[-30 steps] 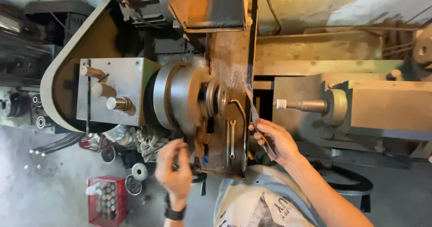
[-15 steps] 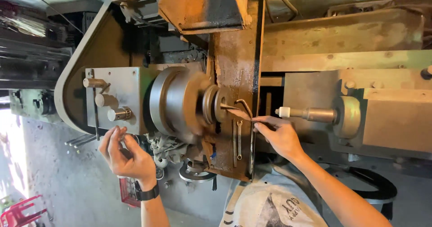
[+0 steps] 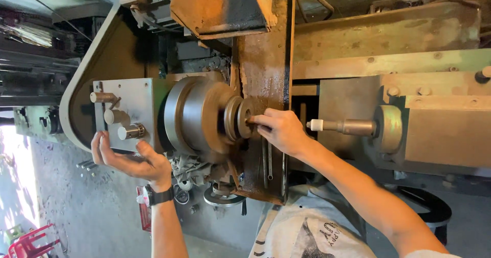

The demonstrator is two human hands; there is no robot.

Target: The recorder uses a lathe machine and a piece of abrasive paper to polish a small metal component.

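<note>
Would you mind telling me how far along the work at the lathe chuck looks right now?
Done: a round disc already sits at the front of the lathe chuck. In hand: the right hand has its fingertips on the disc's face, while the left hand, open and palm up, is beside the headstock knob. Left: the tailstock spindle stands apart from the disc, not up against it.

Lathe (image 3: 266, 48) carries everything: rusty brown carriage plate, grey headstock box (image 3: 130, 91), round chuck (image 3: 199, 115), tailstock spindle (image 3: 345, 127). Concrete floor (image 3: 97, 212) beneath: red crate (image 3: 30, 240) at lower left, white printed sack (image 3: 302, 235) beside machine base.
</note>
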